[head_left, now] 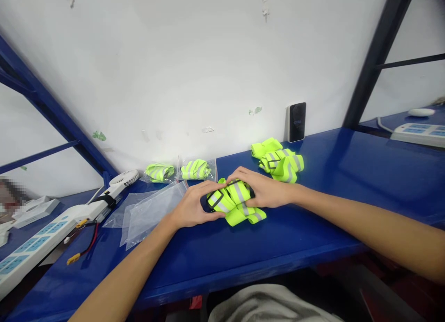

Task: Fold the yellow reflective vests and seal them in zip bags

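Observation:
Between my two hands is a bundled neon-yellow reflective strap (238, 197) with grey stripes and black buckles, resting on or just over the blue table. My left hand (196, 204) grips its left end, thumb below and fingers above. From the right, my right hand (259, 187) is closed on the other end. A loose strap tail hangs toward the table's front. Behind my right hand lie more reflective straps (281, 162), loosely folded. Clear plastic bags (149, 215) lie flat to the left of my left hand.
Two bagged strap bundles (196, 169) sit by the wall. A phone (296, 122) leans upright there. At left are a small white fan (124, 177), a long power strip (38, 245) and a red-black cable with yellow connectors (91, 241). The blue table's front edge (260, 268) is near me.

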`<control>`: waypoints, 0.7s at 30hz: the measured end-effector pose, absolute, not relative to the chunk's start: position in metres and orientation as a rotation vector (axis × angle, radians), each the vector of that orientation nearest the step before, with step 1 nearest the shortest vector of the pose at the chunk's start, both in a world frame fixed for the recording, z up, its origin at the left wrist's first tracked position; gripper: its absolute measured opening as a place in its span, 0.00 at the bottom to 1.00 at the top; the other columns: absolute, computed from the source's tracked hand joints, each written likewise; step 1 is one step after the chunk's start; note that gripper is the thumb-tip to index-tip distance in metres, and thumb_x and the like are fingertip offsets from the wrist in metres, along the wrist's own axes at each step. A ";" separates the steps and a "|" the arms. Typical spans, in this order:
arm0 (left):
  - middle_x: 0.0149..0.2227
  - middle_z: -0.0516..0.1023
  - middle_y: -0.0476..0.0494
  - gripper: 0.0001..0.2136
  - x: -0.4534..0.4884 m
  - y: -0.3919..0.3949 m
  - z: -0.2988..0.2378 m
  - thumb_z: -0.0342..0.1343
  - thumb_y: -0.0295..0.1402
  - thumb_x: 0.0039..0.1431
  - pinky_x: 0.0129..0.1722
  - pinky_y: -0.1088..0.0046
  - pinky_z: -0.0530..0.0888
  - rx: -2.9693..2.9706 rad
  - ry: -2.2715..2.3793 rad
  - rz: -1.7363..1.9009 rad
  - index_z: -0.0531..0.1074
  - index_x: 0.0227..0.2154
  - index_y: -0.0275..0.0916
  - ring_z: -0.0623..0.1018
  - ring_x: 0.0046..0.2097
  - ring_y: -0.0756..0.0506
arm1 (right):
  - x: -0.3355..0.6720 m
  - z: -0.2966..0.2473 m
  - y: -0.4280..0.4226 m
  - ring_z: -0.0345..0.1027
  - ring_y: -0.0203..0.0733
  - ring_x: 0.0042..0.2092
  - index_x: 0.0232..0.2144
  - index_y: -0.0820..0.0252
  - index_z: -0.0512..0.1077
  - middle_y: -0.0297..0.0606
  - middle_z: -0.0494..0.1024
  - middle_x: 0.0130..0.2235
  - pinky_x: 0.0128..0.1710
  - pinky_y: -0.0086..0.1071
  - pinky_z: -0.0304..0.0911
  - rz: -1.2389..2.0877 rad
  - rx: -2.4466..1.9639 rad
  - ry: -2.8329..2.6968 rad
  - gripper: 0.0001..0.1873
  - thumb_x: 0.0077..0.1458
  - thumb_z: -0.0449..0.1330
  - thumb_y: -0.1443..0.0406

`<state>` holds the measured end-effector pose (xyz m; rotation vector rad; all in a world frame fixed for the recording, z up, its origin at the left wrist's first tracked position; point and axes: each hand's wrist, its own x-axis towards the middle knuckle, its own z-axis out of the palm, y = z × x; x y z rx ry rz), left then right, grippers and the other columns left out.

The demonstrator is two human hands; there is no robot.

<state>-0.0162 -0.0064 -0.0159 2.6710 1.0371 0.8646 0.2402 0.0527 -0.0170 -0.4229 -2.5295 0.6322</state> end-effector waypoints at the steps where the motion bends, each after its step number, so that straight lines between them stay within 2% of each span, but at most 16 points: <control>1: 0.50 0.77 0.38 0.30 -0.016 -0.007 -0.016 0.66 0.42 0.49 0.51 0.61 0.73 2.663 1.053 0.876 0.68 0.56 0.43 0.77 0.50 0.40 | 0.239 -0.019 0.054 0.64 0.47 0.49 0.53 0.55 0.63 0.41 0.67 0.48 0.48 0.40 0.63 0.640 -0.421 -2.479 0.32 0.44 0.61 0.75; 4: 0.48 0.79 0.38 0.30 -0.014 -0.008 -0.015 0.67 0.42 0.48 0.49 0.63 0.74 2.650 1.105 0.913 0.69 0.54 0.42 0.79 0.47 0.40 | 0.237 -0.021 0.057 0.65 0.45 0.48 0.48 0.55 0.65 0.39 0.69 0.47 0.46 0.38 0.63 0.676 -0.431 -2.388 0.29 0.43 0.58 0.78; 10: 0.46 0.80 0.41 0.28 -0.014 -0.011 -0.017 0.67 0.40 0.47 0.44 0.66 0.75 2.683 1.095 1.007 0.70 0.52 0.42 0.80 0.43 0.42 | 0.238 -0.022 0.055 0.66 0.46 0.50 0.49 0.54 0.68 0.39 0.70 0.49 0.48 0.38 0.63 0.737 -0.403 -2.327 0.31 0.42 0.57 0.80; 12: 0.46 0.79 0.40 0.28 -0.016 -0.011 -0.018 0.65 0.39 0.48 0.45 0.65 0.75 2.703 1.069 1.037 0.69 0.54 0.42 0.80 0.44 0.41 | 0.237 -0.022 0.054 0.68 0.45 0.48 0.49 0.55 0.69 0.39 0.72 0.49 0.46 0.37 0.65 0.836 -0.428 -2.293 0.30 0.43 0.58 0.78; 17: 0.54 0.73 0.37 0.25 -0.020 -0.004 -0.022 0.52 0.39 0.60 0.53 0.60 0.70 2.645 1.091 1.034 0.62 0.60 0.42 0.75 0.53 0.38 | 0.231 -0.020 0.052 0.71 0.42 0.38 0.49 0.60 0.72 0.38 0.77 0.42 0.37 0.34 0.67 1.177 -0.567 -2.174 0.22 0.49 0.64 0.67; 21: 0.56 0.67 0.36 0.23 -0.015 -0.003 -0.022 0.42 0.40 0.67 0.51 0.58 0.71 2.347 1.294 1.412 0.55 0.63 0.45 0.74 0.52 0.40 | 0.225 -0.017 0.047 0.73 0.43 0.39 0.43 0.62 0.75 0.38 0.79 0.40 0.39 0.35 0.69 1.386 -0.650 -1.899 0.16 0.50 0.64 0.64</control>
